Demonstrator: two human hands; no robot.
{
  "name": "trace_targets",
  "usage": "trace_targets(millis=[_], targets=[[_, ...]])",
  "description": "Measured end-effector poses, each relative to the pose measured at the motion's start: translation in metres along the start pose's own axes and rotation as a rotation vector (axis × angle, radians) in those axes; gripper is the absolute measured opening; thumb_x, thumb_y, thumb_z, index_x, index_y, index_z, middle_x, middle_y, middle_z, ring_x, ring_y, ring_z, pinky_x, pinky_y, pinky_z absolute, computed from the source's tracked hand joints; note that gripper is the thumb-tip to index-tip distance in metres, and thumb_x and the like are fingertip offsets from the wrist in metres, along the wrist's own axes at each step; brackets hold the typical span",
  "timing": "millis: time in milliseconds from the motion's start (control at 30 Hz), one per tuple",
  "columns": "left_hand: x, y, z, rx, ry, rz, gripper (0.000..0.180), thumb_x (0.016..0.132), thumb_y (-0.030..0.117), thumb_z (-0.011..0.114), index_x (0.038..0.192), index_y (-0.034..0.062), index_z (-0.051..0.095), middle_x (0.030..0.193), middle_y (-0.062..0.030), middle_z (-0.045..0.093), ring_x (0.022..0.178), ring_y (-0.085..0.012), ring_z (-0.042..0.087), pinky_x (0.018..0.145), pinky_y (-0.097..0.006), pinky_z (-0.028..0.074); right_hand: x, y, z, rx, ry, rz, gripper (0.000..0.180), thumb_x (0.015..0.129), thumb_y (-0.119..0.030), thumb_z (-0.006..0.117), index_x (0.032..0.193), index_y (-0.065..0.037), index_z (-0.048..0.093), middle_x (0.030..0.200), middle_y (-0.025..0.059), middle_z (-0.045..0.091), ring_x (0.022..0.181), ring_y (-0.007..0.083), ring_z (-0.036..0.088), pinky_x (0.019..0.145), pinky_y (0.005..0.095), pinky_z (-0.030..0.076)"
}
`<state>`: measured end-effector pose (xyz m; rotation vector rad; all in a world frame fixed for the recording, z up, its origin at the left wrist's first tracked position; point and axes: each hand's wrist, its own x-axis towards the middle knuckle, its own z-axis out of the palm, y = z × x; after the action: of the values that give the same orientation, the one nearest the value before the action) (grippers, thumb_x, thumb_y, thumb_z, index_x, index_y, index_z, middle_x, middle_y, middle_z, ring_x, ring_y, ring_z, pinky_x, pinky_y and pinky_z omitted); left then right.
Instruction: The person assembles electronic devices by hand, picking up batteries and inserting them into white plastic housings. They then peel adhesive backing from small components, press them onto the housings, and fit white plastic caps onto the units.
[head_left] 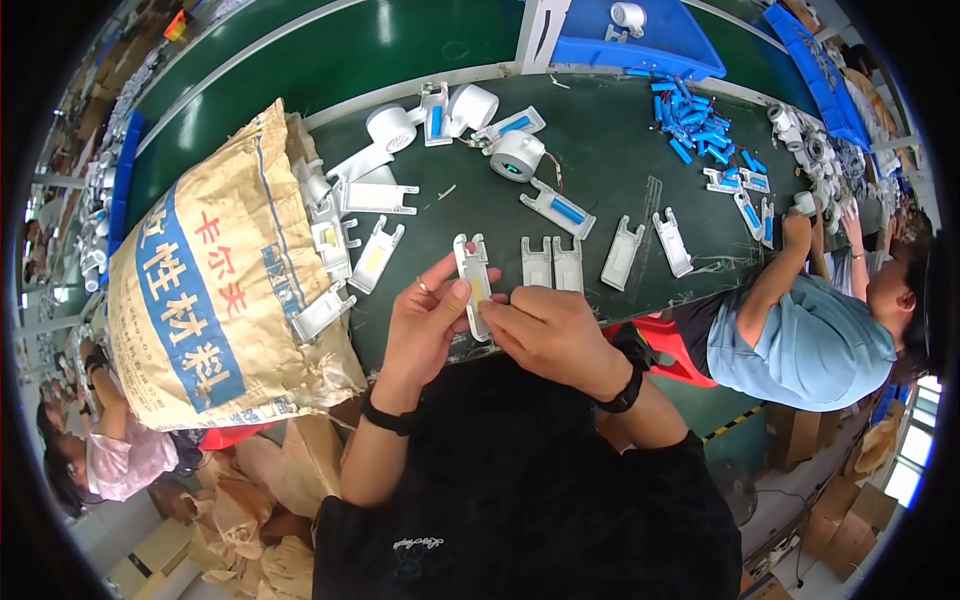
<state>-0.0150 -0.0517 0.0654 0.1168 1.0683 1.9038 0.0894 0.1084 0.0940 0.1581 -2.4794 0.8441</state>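
Above the near edge of the dark green table, my left hand grips a white plastic handle shell between thumb and fingers. A small yellowish patch shows on the shell's inside. My right hand is closed, its fingertips pinched against the shell's lower right side; whatever they hold is hidden. Just beyond my right hand lie two similar shells side by side. Further right are two more, a left shell and a right shell. One shell with a blue battery lies farther back.
A large tan printed sack stands at the left, with several white shells beside it. White round-headed housings sit at the back. Blue batteries form a pile at the back right, near a blue bin. A co-worker sits at the right.
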Motion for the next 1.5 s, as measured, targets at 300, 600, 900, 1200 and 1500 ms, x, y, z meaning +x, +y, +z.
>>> trace_targets(millis=[300,600,900,1200,1500], targets=[[0.001,0.000,0.005,0.022,-0.026,-0.087,0.048,0.106,0.015,0.059,0.151,0.0026,0.046,0.128,-0.0199,0.068,0.111,-0.0257,0.070,0.092,-0.037,0.061,-0.012,0.017,-0.003,0.229,0.071,0.374,0.018,0.078,0.000,0.076,0.093,-0.010,0.073,0.071,0.0043,0.057,0.053,0.0160,0.054,0.048,0.0290,0.041],[0.027,-0.034,-0.004,0.578,0.216,-0.132,0.045,0.103,0.012,0.061,0.143,-0.0041,0.052,0.116,-0.0161,0.074,0.107,-0.0203,0.072,0.089,-0.030,0.057,-0.050,0.043,-0.070,0.779,0.516,0.924,0.009,0.093,-0.006,0.063,0.099,0.000,0.060,0.074,-0.0007,0.048,0.059,0.0048,0.043,0.050,0.0227,0.035],[0.004,-0.045,0.025,1.088,0.215,0.187,0.052,0.101,0.009,0.061,0.148,-0.0054,0.046,0.129,-0.0257,0.067,0.115,-0.0332,0.069,0.098,-0.034,0.052,-0.051,0.044,-0.065,1.830,0.459,0.825,0.025,0.101,-0.025,0.045,0.082,-0.010,0.040,0.082,0.0023,0.037,0.065,0.0109,0.037,0.057,0.0269,0.037],[0.045,0.077,-0.038,1.954,0.395,0.653,0.051,0.082,0.009,0.078,0.132,0.0044,0.064,0.143,-0.0196,0.056,0.132,-0.0394,0.051,0.110,-0.046,0.044,-0.036,0.026,-0.049,1.727,0.262,1.031,0.034,0.113,-0.033,0.041,0.085,-0.015,0.038,0.078,-0.0016,0.038,0.051,0.0035,0.029,0.036,0.0144,0.029],[0.085,0.102,-0.083,2.076,0.357,0.659,0.041,0.087,0.021,0.077,0.121,0.0048,0.060,0.089,-0.0202,0.069,0.085,-0.0367,0.070,0.073,-0.047,0.055,-0.043,0.001,-0.027,1.181,-0.044,0.816,0.032,0.112,-0.028,0.047,0.119,-0.001,0.063,0.065,-0.0039,0.042,0.056,0.0033,0.035,0.050,0.0220,0.029]])
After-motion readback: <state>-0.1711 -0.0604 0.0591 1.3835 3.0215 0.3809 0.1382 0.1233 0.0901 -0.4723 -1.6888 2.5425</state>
